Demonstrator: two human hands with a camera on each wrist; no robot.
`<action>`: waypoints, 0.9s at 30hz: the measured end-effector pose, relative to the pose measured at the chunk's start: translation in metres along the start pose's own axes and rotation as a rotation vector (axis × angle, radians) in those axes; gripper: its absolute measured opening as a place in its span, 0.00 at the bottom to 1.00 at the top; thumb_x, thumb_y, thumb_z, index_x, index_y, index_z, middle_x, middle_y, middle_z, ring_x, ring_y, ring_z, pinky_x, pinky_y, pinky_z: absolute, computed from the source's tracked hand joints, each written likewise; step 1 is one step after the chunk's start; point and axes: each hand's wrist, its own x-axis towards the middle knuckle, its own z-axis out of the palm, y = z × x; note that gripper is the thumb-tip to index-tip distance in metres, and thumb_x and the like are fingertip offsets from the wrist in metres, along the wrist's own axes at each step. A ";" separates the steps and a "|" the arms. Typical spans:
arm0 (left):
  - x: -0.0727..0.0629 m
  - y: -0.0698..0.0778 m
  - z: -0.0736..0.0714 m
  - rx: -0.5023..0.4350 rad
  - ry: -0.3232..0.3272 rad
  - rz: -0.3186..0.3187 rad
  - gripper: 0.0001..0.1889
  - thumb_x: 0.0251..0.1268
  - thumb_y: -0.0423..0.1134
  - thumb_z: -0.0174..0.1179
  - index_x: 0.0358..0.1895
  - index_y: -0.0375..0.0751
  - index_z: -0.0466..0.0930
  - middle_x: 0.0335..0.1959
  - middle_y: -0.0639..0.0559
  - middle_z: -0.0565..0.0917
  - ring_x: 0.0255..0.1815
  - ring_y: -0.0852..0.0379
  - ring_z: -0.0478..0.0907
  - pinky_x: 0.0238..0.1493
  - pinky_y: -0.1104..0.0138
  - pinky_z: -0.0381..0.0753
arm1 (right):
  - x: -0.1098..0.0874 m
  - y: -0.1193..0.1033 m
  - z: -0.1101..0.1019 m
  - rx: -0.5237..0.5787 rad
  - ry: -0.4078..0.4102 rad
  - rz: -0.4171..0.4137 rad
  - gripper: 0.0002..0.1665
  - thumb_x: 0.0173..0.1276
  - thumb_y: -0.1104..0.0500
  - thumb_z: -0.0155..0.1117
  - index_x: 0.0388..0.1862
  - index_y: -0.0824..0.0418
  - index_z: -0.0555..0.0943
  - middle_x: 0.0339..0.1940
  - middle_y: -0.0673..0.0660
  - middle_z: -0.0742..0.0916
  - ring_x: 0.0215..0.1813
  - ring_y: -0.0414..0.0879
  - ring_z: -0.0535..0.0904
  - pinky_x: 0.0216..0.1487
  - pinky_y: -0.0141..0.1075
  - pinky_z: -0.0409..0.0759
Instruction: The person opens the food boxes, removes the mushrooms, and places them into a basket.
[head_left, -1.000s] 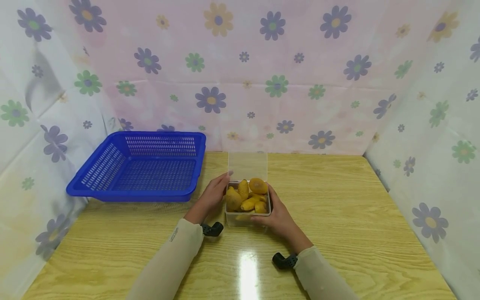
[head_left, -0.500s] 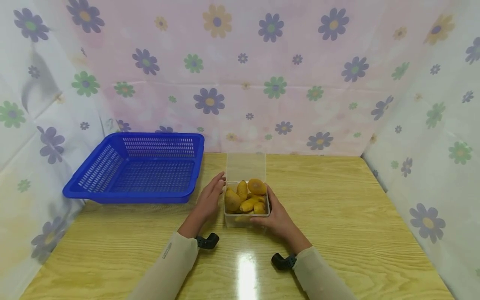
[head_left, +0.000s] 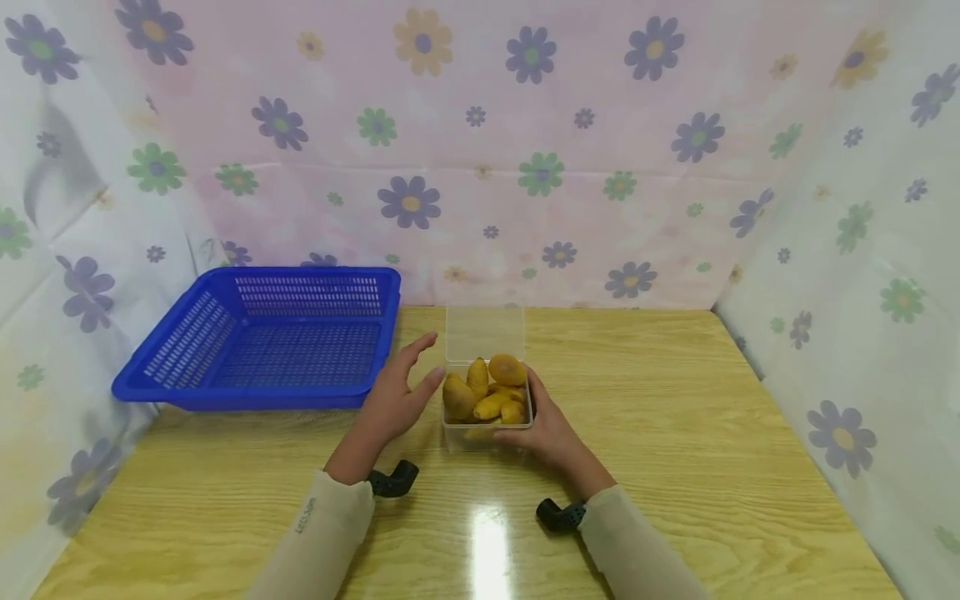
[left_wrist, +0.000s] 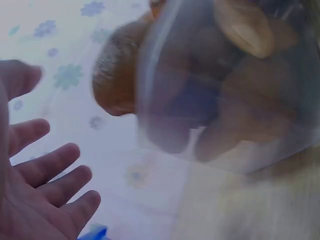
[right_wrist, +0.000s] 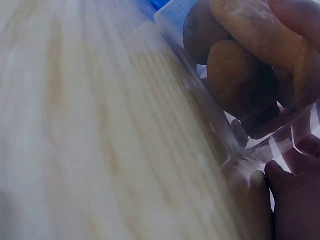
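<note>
A clear plastic box [head_left: 461,437] sits on the table with its see-through lid [head_left: 485,333] tipped back behind it. Yellow, plump fruit-like pieces [head_left: 491,407] fill it, some long and some rounder; one round piece [left_wrist: 117,75] pokes above the rim in the left wrist view. My right hand [head_left: 551,429] grips the box's right side, thumb along the front and fingers around the far side. My left hand [head_left: 390,400] hovers left of the box, fingers and thumb spread and holding nothing; its palm side [left_wrist: 40,195] shows in the left wrist view, apart from the box.
A blue perforated basket [head_left: 300,350] with nothing in it stands at the back left, close beside my left hand. Flower-print cloth [head_left: 480,200] lines the back and both sides of the wood-grain table [head_left: 660,417].
My left hand has come off the box's left side and moved left, its fingers spreading, toward the basket. The right hand keeps its grip on the box, and the view has shifted slightly.
</note>
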 end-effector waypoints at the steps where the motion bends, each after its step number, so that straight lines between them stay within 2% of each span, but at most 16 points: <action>1: -0.001 0.002 -0.002 0.022 -0.015 0.000 0.31 0.72 0.55 0.52 0.75 0.54 0.58 0.73 0.48 0.66 0.73 0.42 0.62 0.68 0.41 0.65 | 0.000 -0.003 0.000 -0.001 -0.002 -0.006 0.68 0.52 0.55 0.79 0.81 0.50 0.41 0.80 0.56 0.56 0.78 0.54 0.55 0.77 0.53 0.54; 7: -0.003 0.013 -0.006 0.126 -0.099 0.051 0.32 0.69 0.51 0.58 0.74 0.51 0.62 0.71 0.45 0.68 0.73 0.42 0.63 0.68 0.43 0.67 | 0.002 -0.004 -0.001 -0.010 -0.004 -0.014 0.69 0.53 0.54 0.79 0.80 0.47 0.40 0.80 0.54 0.56 0.78 0.53 0.56 0.77 0.53 0.56; 14: -0.008 0.022 -0.003 0.272 -0.100 0.124 0.29 0.65 0.47 0.64 0.68 0.45 0.70 0.65 0.43 0.74 0.64 0.42 0.74 0.60 0.48 0.77 | 0.000 -0.006 0.002 -0.019 0.001 -0.014 0.69 0.53 0.56 0.78 0.81 0.48 0.39 0.80 0.55 0.56 0.78 0.54 0.57 0.77 0.53 0.56; 19: -0.010 0.025 0.000 0.302 -0.103 0.148 0.25 0.62 0.44 0.66 0.62 0.43 0.75 0.60 0.44 0.77 0.57 0.45 0.79 0.53 0.52 0.81 | -0.001 -0.007 0.003 -0.040 0.009 0.020 0.70 0.53 0.54 0.78 0.81 0.47 0.39 0.80 0.55 0.56 0.78 0.54 0.56 0.77 0.53 0.55; 27: -0.011 0.029 0.006 0.314 -0.103 0.179 0.22 0.58 0.41 0.69 0.57 0.42 0.78 0.55 0.45 0.79 0.52 0.49 0.80 0.50 0.55 0.83 | -0.001 -0.009 0.002 -0.065 0.014 0.036 0.70 0.53 0.53 0.78 0.81 0.49 0.38 0.80 0.55 0.56 0.78 0.54 0.56 0.77 0.54 0.55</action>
